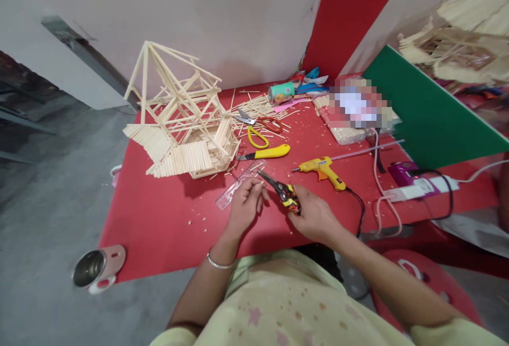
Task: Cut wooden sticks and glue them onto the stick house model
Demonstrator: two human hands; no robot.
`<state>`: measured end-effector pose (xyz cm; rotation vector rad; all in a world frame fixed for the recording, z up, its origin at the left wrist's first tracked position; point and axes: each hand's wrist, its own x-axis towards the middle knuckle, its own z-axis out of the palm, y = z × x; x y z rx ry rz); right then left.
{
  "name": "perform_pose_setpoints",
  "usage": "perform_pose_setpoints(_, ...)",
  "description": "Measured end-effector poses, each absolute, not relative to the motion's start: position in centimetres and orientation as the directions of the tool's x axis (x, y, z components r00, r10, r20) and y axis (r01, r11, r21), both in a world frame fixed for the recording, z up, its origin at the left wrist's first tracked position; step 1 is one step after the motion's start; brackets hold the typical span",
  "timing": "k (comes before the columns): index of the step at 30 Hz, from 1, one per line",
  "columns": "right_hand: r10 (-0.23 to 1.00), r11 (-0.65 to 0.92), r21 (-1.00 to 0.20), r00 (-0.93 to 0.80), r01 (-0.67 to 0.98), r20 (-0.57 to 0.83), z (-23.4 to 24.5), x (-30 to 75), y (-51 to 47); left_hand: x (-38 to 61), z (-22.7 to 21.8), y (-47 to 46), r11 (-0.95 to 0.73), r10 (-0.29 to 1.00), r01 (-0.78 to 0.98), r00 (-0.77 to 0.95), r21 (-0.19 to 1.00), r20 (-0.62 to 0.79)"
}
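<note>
My right hand (pixel 314 213) is closed round the yellow-and-black handles of a pair of pliers (pixel 280 189), whose jaws point up-left. My left hand (pixel 244 203) has its fingers pinched together just beside the jaws, on something too small to make out. A clear plastic ruler (pixel 238 184) lies on the red table (pixel 159 224) under that hand. A wooden-stick house model (pixel 178 118) stands at the table's far left.
A yellow glue gun (pixel 323 170), a yellow utility knife (pixel 268 152), scissors (pixel 258 129), loose sticks (pixel 258 106) and a tape roll (pixel 280 92) lie beyond my hands. A power strip (pixel 421 188) with cables sits right. A green board (pixel 429 107) leans at right. A steel cup (pixel 97 267) sits on the floor.
</note>
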<state>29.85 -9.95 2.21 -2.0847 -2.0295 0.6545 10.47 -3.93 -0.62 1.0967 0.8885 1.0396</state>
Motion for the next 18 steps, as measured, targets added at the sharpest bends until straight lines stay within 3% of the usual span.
perform_pose_setpoints(2, 0.990, -0.068, -0.387, 0.014, 0.919, -0.140, 1.9, 30.1, -10.0, 10.4, -0.6, -3.8, 0.162, 0.962, -0.276, 0.258, 0.948, -0.089)
perform_pose_setpoints(7, 0.992, -0.062, -0.177, 0.042, 0.982, -0.116, 1.1, 29.6, -10.9, 10.1, 0.0, -3.3, 0.187, 0.975, -0.391, 0.187, 0.901, -0.122)
perform_pose_setpoints(12, 0.998, 0.050, -0.294, -0.041, 0.954, 0.038, 2.7, 30.9, -10.4, 10.0, 0.2, -3.0, 0.189, 0.980, -0.417, 0.140, 0.889, -0.142)
perform_pose_setpoints(15, 0.970, -0.186, -0.195, 0.211, 0.963, 0.118, 3.5, 34.0, -8.8, 10.2, 0.1, -2.9, 0.170, 0.985, -0.424, 0.093, 0.890, -0.144)
perform_pose_setpoints(18, 0.925, -0.380, -0.081, 0.379, 0.921, -0.030, 2.4, 37.3, -7.1, 9.9, 0.1, -2.9, 0.206, 0.978, -0.477, 0.079, 0.855, -0.191)
